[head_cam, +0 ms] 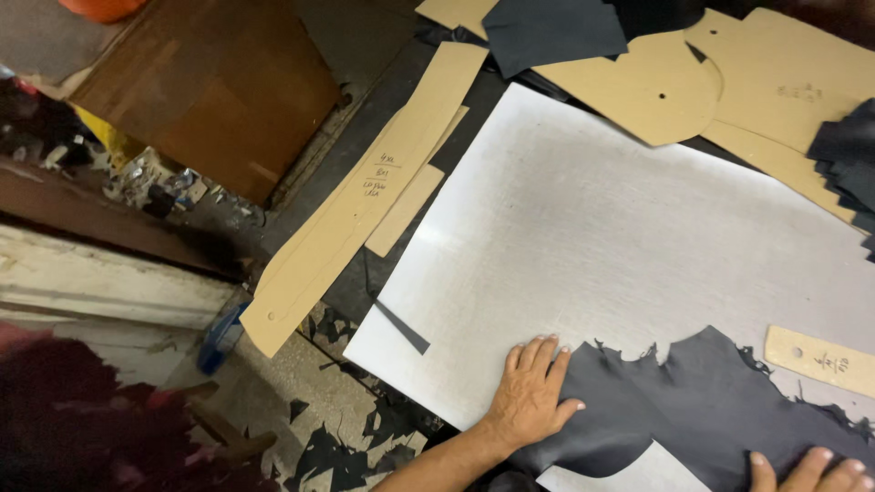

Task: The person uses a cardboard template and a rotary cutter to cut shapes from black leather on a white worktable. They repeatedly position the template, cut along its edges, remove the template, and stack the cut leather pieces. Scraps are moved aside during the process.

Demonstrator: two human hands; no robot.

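**Flat palms, no grip: leather pinned on the sheet**

Neither hand held a closed grip. Left hand (533, 392) lay flat, fingers spread, pressing the left edge of the leather (693, 410); right hand (811, 469) showed only fingertips at the bottom edge, resting open on the same piece. That dark, ragged-edged leather lay at the near side of the pale sheet (583, 228) covering the counter, with a curved cut-out already missing from its near edge.

Judging from this, the step in hand was smoothing and steadying the leather. Any further move would call for keeping it flat and unwrinkled under both palms.

Just right of the leather lay a small card tag (820, 358). A thin dark strip (401, 326) sat on the sheet's left edge. Farther off lay a long card pattern (365, 200), then rounded card patterns (656, 91) and dark offcuts (551, 32) at the far end.
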